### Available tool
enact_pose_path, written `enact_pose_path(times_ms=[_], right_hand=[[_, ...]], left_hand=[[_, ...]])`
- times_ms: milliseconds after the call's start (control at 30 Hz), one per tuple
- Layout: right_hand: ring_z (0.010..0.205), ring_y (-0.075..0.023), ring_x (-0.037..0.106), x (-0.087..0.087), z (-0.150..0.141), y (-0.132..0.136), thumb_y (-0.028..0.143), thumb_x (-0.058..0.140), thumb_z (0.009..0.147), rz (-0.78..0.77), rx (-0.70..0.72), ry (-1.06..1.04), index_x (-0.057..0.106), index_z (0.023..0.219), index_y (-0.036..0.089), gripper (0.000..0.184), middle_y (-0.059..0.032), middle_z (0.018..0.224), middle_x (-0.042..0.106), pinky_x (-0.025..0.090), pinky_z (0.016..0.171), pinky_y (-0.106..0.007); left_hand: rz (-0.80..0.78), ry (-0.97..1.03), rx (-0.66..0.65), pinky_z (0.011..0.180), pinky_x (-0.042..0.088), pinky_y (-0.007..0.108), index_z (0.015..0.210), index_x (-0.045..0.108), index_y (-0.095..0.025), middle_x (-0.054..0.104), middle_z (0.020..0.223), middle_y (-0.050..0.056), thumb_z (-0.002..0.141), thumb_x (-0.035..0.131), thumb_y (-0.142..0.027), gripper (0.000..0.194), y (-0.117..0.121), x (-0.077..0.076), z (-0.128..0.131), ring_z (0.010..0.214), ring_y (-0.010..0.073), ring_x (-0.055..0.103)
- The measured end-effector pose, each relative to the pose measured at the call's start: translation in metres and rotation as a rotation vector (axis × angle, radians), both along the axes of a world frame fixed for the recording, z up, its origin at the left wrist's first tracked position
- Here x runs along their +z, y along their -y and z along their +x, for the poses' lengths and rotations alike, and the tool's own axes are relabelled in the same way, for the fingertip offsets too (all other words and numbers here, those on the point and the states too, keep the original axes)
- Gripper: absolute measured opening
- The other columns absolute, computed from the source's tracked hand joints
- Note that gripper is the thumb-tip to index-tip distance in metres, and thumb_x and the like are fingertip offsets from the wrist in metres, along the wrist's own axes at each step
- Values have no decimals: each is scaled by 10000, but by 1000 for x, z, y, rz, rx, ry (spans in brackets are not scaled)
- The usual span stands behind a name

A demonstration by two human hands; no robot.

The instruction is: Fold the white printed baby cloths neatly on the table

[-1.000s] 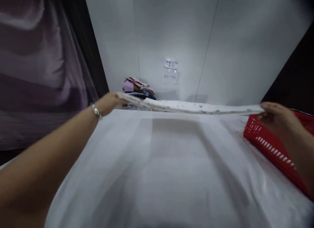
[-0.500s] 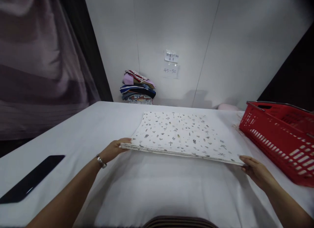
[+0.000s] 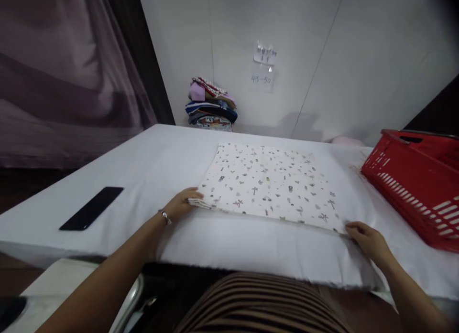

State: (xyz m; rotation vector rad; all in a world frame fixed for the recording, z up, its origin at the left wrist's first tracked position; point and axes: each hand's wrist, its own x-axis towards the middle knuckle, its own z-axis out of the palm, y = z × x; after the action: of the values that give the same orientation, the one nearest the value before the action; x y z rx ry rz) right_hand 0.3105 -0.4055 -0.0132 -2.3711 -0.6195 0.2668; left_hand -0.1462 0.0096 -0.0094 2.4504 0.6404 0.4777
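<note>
We had the folded cloth (image 3: pixel 268 182) laid out between our two hands, spread over the middle of the white-covered worktop (image 3: pixel 150 166), its near side running along the worktop's front edge, a little way in. Our left hand (image 3: pixel 182 204) pinched the cloth's near left corner, where the layers showed, and our right hand (image 3: pixel 369 242) pinched its near right corner between thumb and fingers, so the rest of it stretched away from our grip toward the back edge. We could not tell whether the held side touched the worktop. A black phone (image 3: pixel 92 209) lay toward the front left corner, and a red basket (image 3: pixel 412 185) stood along the right edge.
</note>
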Motion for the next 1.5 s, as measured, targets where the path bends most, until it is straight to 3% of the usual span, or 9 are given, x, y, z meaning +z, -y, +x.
enact_pose_path(times_ms=[167, 300, 400, 467, 633, 900, 1133, 1333, 1500], right_hand=[[724, -257, 622, -6, 1, 9, 398, 485, 795, -235, 215, 456, 675, 824, 221, 261, -117, 821, 666, 464, 637, -372], [917, -278, 592, -4, -21, -3, 350, 438, 865, -83, 420, 827, 681, 863, 175, 300, -168, 1017, 623, 476, 784, -410], [913, -240, 586, 0, -51, -32, 285, 450, 876, 48, 671, 813, 667, 946, 165, 258, -127, 1015, 628, 485, 809, -385], [938, -232, 579, 2, -72, -56, 246, 459, 871, 85, 798, 758, 655, 1004, 170, 248, -112, 1032, 628, 481, 828, -381], [955, -242, 573, 1, -99, -103, 232, 460, 877, 98, 945, 720, 652, 1042, 195, 256, -108, 1041, 638, 483, 826, -414], [939, -222, 581, 0, -97, -117, 269, 431, 900, 124, 953, 570, 671, 1030, 211, 279, -90, 1013, 649, 506, 814, -385], [929, -226, 583, -1, -101, -119, 256, 429, 904, 142, 936, 619, 633, 1060, 187, 266, -97, 1009, 654, 503, 799, -388], [902, -215, 579, -6, -104, -123, 239, 398, 917, 171, 910, 677, 609, 1018, 178, 242, -97, 972, 652, 486, 781, -369], [844, -208, 588, -12, -105, -124, 227, 394, 913, 165, 859, 688, 597, 979, 175, 220, -94, 921, 653, 484, 744, -348]], left_hand=[[181, -24, 72, 1013, 368, 447, 916, 663, -202, 684, 1049, 56, 746, 499, -298, 255, 12, -7, -5, 1122, 236, 534], [433, -167, 178, 1035, 270, 531, 1096, 606, -222, 624, 1178, 58, 710, 503, -157, 405, 48, 5, 7, 1233, 284, 430], [525, -203, 67, 1060, 209, 518, 1134, 579, -233, 601, 1205, 56, 739, 485, -98, 428, 83, 13, 35, 1210, 257, 444], [522, -196, -31, 1040, 253, 478, 1110, 586, -228, 606, 1183, 51, 783, 467, -96, 372, 101, 14, 59, 1149, 231, 482], [453, -144, -176, 904, 385, 398, 1056, 610, -203, 619, 1121, 50, 849, 490, -183, 240, 120, 5, 108, 1039, 219, 512], [304, -51, -162, 839, 422, 354, 954, 670, -210, 654, 1001, 39, 891, 462, -239, 219, 113, -7, 128, 936, 191, 546], [375, -55, -187, 823, 428, 360, 1080, 589, -182, 625, 1055, 59, 868, 473, -184, 242, 122, -6, 135, 958, 202, 536], [392, -51, -201, 756, 445, 311, 932, 561, -177, 608, 960, 48, 864, 434, -140, 148, 127, -3, 147, 878, 170, 552], [475, -99, -173, 701, 447, 289, 902, 552, -176, 605, 931, 47, 863, 381, -73, 203, 129, -5, 149, 821, 158, 557]])
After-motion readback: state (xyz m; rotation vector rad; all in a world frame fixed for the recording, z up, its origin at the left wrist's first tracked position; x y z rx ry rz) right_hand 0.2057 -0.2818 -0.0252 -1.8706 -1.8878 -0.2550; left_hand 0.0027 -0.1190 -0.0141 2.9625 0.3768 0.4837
